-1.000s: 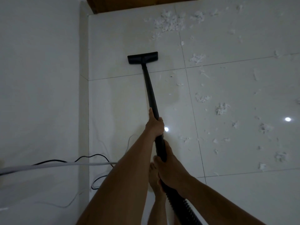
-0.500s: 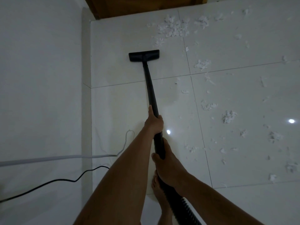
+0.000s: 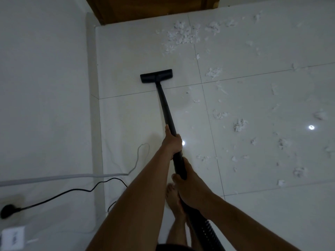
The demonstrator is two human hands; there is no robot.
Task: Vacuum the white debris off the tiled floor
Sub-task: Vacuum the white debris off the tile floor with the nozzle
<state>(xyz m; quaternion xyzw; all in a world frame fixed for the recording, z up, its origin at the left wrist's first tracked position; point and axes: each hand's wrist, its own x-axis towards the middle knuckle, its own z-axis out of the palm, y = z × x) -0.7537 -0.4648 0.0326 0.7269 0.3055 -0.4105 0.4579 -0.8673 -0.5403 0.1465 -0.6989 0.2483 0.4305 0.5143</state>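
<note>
A black vacuum wand [image 3: 165,105] runs from my hands to its flat floor head [image 3: 156,75], which lies on a white tile near the wall. My left hand [image 3: 172,140] grips the wand midway along. Below it, my right hand [image 3: 188,187] grips the lower end where the ribbed hose [image 3: 206,230] begins. White debris [image 3: 183,36] is heaped at the far end by the door. Smaller clumps of debris [image 3: 240,125] are scattered over the tiles to the right of the wand.
A white wall [image 3: 45,87] borders the floor on the left. A black power cord [image 3: 72,192] leads to a plug [image 3: 7,211], and a white cord [image 3: 63,177] runs along the wall. A wooden door [image 3: 150,8] closes the far end. My bare foot [image 3: 174,200] stands under the wand.
The floor head has come back toward me, away from the heap by the door. The view has tilted so more of the door and the plug show.
</note>
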